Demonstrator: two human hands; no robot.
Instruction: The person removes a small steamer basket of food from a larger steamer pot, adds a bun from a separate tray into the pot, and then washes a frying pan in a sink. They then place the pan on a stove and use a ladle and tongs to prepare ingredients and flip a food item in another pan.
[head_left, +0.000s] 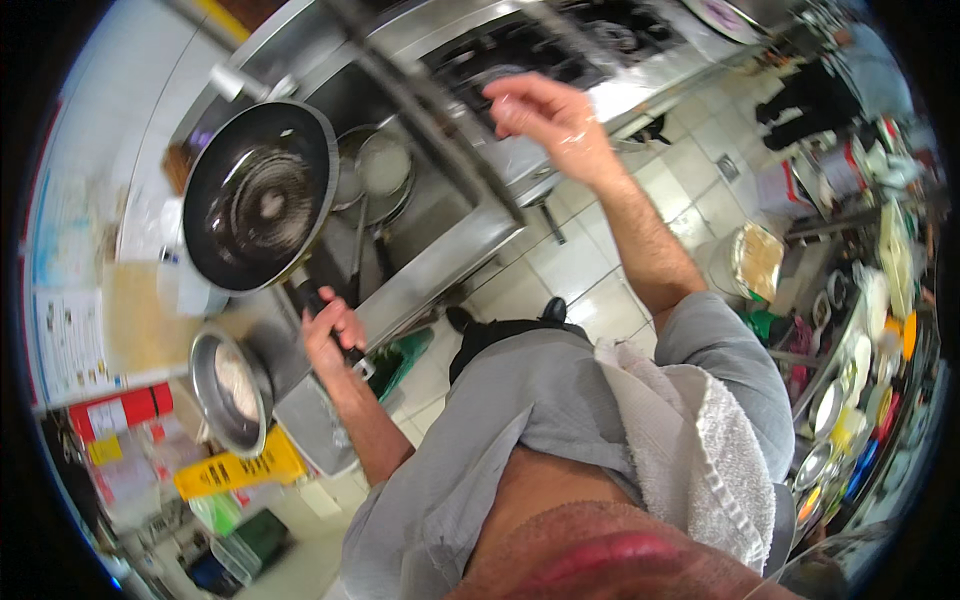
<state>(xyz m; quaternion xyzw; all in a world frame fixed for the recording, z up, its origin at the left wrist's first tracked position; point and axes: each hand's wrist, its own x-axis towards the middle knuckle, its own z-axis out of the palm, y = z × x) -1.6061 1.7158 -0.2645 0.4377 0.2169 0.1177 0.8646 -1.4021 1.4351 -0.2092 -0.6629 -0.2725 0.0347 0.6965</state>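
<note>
My left hand (334, 334) is closed around the black handle of a dark non-stick frying pan (259, 196), raised over the sink at the left. The pan's inside looks wet and shiny. Below and behind it, a pan and a round strainer (384, 163) lie in the steel sink (442, 217). My right hand (551, 124), wet and slightly blurred, is lifted in front of the stove with its fingers curled; no object shows in it. A white towel (690, 442) hangs over my right shoulder.
A steel bowl (231, 390) with pale contents stands left of my left arm. Gas burners (517, 60) lie beyond my right hand. A lidded white bucket (742, 262) and crowded shelves (840, 352) are at the right. Another person (874, 71) stands at the upper right.
</note>
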